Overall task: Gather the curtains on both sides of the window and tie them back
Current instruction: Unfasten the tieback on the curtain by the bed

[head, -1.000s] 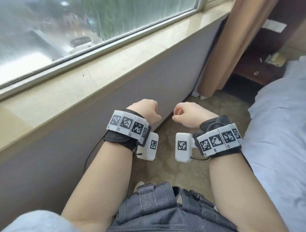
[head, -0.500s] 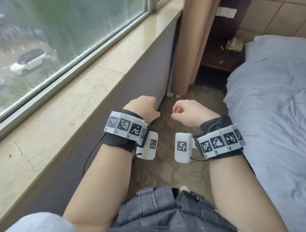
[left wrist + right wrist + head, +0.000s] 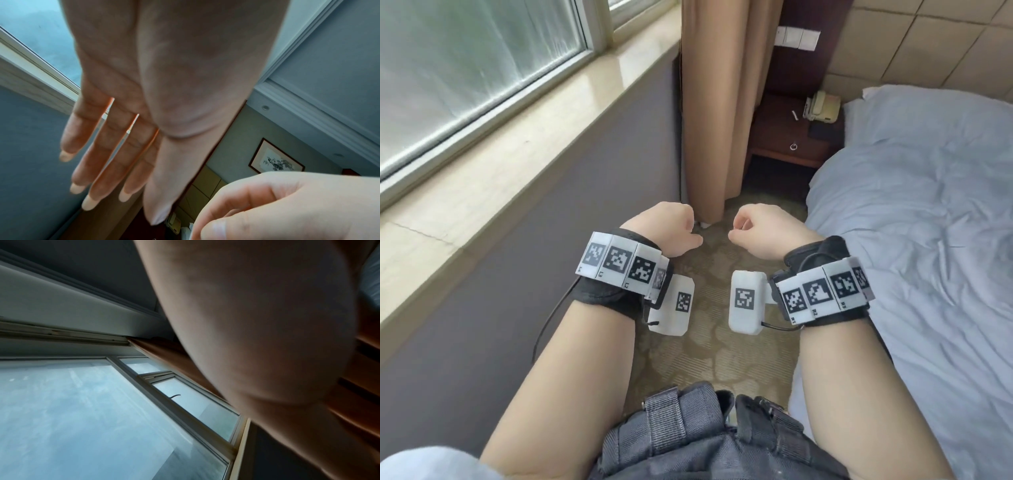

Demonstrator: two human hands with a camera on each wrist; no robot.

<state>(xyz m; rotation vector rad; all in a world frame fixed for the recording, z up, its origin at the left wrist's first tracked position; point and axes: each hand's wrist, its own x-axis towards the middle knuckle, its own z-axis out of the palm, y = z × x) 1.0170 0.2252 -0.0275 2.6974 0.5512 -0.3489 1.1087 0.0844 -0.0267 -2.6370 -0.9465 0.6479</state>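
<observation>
Head view: left hand (image 3: pixel 666 228) and right hand (image 3: pixel 763 233), held side by side over patterned carpet (image 3: pixel 709 342), near each other but apart, each wrist strapped with a marker band (image 3: pixel 619 263). Left wrist view: left fingers (image 3: pixel 107 146) straight and slightly spread, holding nothing; right hand at the lower right, fingers curled in with the thumb against them, also holding nothing. Right wrist view: only the heel of the palm, blurred; fingers out of sight. Curtain (image 3: pixel 714 102): tan, hanging in narrow folds at the window's (image 3: pixel 465 68) right end, in the corner between sill (image 3: pixel 517 154) and nightstand (image 3: pixel 787 137), well ahead of both hands, touched by neither. Nightstand: dark wood, with a phone (image 3: pixel 822 106) on top. Bed (image 3: pixel 928 222): pale blue, rumpled, on the right.
</observation>
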